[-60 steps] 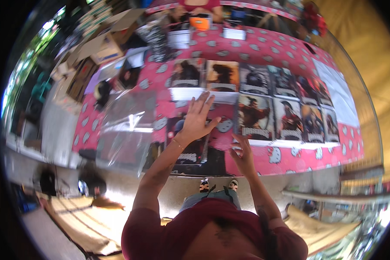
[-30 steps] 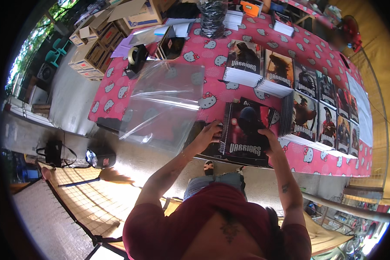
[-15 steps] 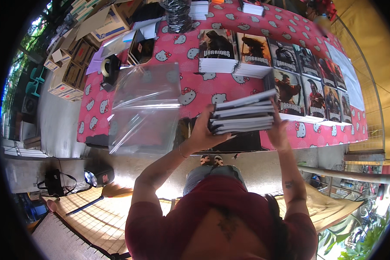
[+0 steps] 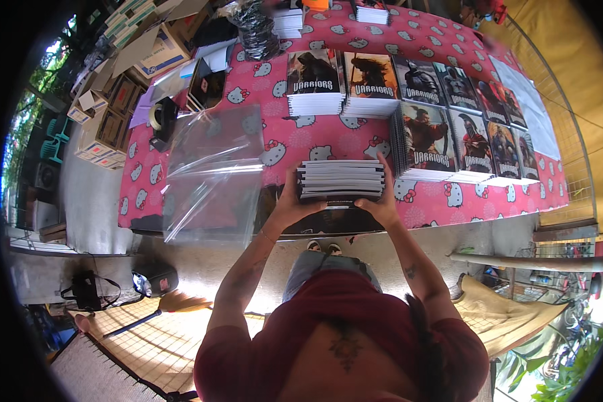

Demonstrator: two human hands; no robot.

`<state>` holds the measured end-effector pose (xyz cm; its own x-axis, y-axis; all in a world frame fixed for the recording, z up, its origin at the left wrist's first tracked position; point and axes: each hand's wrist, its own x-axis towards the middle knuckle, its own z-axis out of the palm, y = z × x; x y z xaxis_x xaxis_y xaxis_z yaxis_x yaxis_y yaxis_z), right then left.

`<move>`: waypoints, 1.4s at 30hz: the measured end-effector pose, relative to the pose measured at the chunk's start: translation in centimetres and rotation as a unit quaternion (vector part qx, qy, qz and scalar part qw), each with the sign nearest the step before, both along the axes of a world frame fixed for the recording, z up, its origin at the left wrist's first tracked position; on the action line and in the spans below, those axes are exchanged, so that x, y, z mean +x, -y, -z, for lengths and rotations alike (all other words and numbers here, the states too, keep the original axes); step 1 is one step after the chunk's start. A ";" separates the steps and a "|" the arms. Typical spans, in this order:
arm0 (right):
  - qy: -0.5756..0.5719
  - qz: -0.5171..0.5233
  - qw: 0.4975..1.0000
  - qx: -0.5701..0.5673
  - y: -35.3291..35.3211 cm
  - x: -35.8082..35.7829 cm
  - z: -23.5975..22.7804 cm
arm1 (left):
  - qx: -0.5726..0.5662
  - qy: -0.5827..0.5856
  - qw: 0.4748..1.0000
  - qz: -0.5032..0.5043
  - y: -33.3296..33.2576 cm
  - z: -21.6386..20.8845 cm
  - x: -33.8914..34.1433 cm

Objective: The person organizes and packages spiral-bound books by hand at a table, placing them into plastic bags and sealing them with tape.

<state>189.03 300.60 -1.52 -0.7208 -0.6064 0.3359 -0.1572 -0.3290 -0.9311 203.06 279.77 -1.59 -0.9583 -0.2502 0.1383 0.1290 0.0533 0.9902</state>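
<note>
Between my two hands is a stack of notebooks (image 4: 342,178), white page edges toward me, near the table's front edge. My left hand (image 4: 293,201) grips its left end and my right hand (image 4: 382,199) its right end, both thumbs on the near side. Beyond it stand piles of notebooks with illustrated warrior covers: a hooded figure (image 4: 315,72), an orange-toned one (image 4: 370,77), and several more to the right, such as the red-toned pile (image 4: 425,137) closest to my right hand. Clear plastic sheets (image 4: 214,171) lie left of my left hand.
A tape dispenser (image 4: 162,122) sits at the table's left side, near an open box (image 4: 208,84). A black-wrapped roll (image 4: 256,33) stands farther back. Cardboard boxes (image 4: 107,130) are piled left of the pink patterned table (image 4: 275,120). A white sheet (image 4: 526,100) lies at the right edge.
The notebook stack has come left and slightly down, and its tilted, uneven notebooks are now level and more closely aligned. Both hands moved with it and still hold its ends.
</note>
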 end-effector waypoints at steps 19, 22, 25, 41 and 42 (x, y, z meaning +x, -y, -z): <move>-0.051 0.014 0.989 0.137 -1.4 0.0 -0.4 | -0.608 -0.083 0.783 -0.103 -7.0 -13.2 -1.9; -0.076 0.024 0.987 0.138 -1.3 0.1 -0.3 | -0.578 0.008 0.816 0.013 -6.6 -12.2 -1.6; -0.046 0.001 0.989 0.142 -1.5 -0.1 -0.2 | -0.643 0.008 0.766 -0.004 -5.6 -11.8 -2.1; -0.064 0.049 0.986 0.147 -1.4 0.2 -0.3 | -0.654 0.022 0.754 0.052 -2.7 -11.9 -3.4; -0.069 0.046 0.984 0.156 -1.3 0.1 -0.2 | -0.666 -0.013 0.746 0.024 -3.1 -11.8 -3.4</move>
